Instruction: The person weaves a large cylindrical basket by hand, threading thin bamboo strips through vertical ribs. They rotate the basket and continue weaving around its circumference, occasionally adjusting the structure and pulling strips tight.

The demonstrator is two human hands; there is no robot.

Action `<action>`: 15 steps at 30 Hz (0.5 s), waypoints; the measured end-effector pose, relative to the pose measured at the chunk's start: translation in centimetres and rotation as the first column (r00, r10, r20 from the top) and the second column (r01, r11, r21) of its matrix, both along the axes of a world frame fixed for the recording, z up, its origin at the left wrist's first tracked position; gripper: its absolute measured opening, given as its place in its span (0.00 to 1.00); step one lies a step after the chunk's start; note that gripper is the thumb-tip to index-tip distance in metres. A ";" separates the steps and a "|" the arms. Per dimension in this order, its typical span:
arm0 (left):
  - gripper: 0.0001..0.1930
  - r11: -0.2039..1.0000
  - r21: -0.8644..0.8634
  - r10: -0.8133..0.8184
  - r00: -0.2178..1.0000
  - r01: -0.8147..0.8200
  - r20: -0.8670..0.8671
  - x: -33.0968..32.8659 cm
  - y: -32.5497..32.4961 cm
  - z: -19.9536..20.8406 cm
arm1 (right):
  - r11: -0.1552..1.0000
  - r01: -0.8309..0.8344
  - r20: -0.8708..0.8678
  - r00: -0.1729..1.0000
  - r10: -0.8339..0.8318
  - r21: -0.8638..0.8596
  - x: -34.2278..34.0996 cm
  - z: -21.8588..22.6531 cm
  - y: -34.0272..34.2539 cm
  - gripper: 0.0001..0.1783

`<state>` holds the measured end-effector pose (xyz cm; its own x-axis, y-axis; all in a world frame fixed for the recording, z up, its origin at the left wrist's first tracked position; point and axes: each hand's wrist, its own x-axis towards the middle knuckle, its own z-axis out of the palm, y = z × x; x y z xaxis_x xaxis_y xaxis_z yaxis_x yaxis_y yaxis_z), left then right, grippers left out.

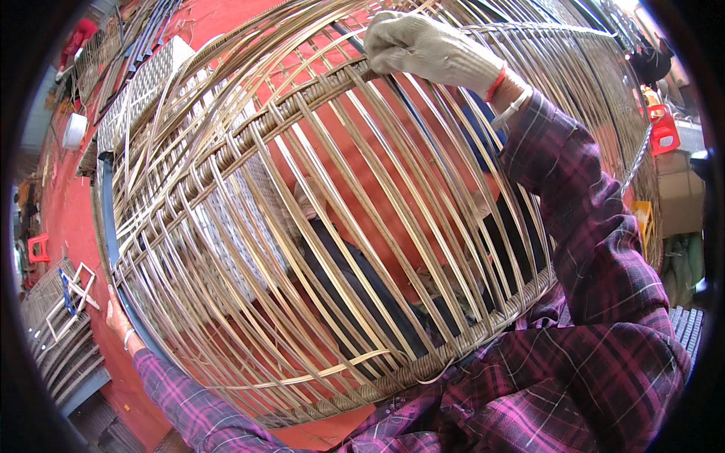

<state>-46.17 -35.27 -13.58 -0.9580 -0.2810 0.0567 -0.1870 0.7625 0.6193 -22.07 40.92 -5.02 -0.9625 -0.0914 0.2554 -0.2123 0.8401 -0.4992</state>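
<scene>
Slatted wicker frame in hand weaving. The frame stood tilted close before the person's plaid shirt, above the red floor. The gloved right hand rested with curled fingers at the woven band along the frame's far edge; whether it pinched a strand could not be told. The bare left hand touched the frame's left edge, its closure partly hidden. A white roll lay beyond the far-left corner.
</scene>
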 end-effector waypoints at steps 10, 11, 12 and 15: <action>0.22 1.000 -0.001 -0.001 1.000 0.001 -0.020 0.1 -0.7 -0.4 | 0.998 0.031 -0.140 0.990 -0.024 0.048 -1.8 2.0 -1.0 0.10; 0.22 1.000 -0.007 -0.004 1.000 0.004 -0.020 0.1 -0.8 -0.6 | 0.996 0.064 -0.220 0.974 -0.049 0.061 -1.8 1.5 -1.3 0.11; 0.22 1.000 -0.004 -0.003 1.000 0.003 -0.028 0.1 -1.0 -0.7 | 0.993 0.100 -0.302 0.951 -0.075 0.069 -1.7 1.2 -1.5 0.12; 0.21 0.999 -0.040 -0.013 0.999 0.011 -0.042 0.2 -1.6 -1.0 | 0.972 0.205 -0.334 0.929 -0.157 0.112 -1.6 0.4 -1.8 0.12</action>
<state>-45.95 -36.85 -14.62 -0.9578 -0.2663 0.1080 -0.1521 0.7886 0.5958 -23.69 39.11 -4.61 -0.8346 0.0181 0.5505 -0.1789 0.9364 -0.3020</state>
